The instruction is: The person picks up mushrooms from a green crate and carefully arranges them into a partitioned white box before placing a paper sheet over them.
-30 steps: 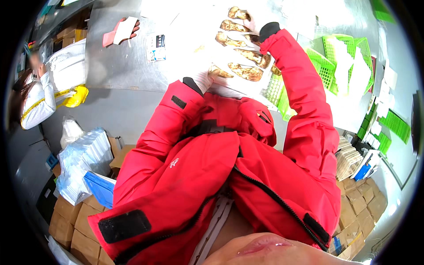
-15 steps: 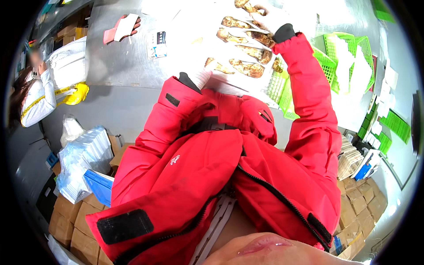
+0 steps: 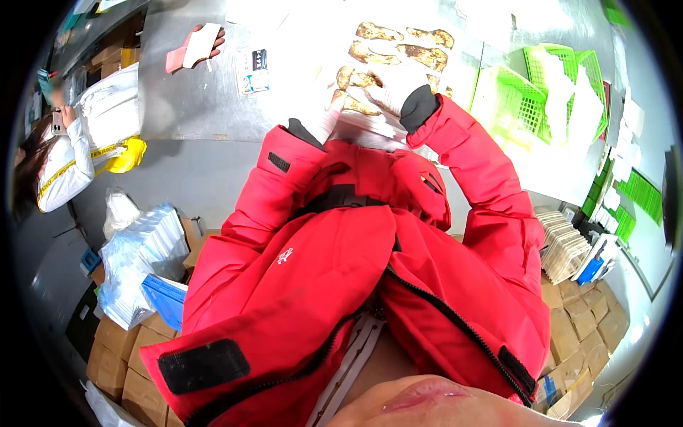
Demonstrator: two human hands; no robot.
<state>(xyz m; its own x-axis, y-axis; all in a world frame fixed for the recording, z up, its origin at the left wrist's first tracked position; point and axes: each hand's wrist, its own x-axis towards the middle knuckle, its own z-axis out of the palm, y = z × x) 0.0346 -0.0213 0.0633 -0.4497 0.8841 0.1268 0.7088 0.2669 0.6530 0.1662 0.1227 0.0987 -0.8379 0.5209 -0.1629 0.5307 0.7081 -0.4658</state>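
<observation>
Several brown-and-cream mushrooms (image 3: 373, 53) lie in rows on a white lined tray (image 3: 366, 133) at the near edge of the metal table. My right hand (image 3: 390, 96), pale in strong glare, is bent inward over the near part of the tray. Its fingers meet the right end of a stubby mushroom (image 3: 348, 75), apparently gripping it. At the tray's near-left corner is my left hand (image 3: 329, 118), close to the left end of another mushroom (image 3: 358, 104). Glare washes out its fingers, so their pose is unclear.
Green plastic baskets (image 3: 519, 96) with white liners stand right of the tray. A red glove with a white strip (image 3: 196, 47) and a printed packet (image 3: 252, 71) lie left. A person (image 3: 67, 153) with a phone is far left. Cardboard boxes (image 3: 146, 363) stand behind me.
My right hand has come from the tray's far right toward me and leftward. Mushrooms at the near side are arranged differently. The green basket against the tray's right side no longer shows there.
</observation>
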